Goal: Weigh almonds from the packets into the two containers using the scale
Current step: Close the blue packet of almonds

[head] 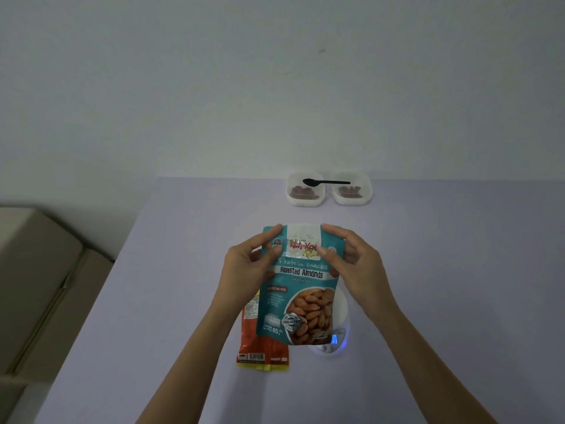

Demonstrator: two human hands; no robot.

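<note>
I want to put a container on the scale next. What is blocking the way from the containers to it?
The teal almond packet, held upright by the left hand and right hand, hangs over the scale. The table between the containers and scale is otherwise bare.

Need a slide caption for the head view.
Both hands hold a teal almond packet above the scale; two containers behind.

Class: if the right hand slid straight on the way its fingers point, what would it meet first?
The right hand points left, already pinching the teal packet; beyond that, likely the left hand, though depth is unclear.
</note>
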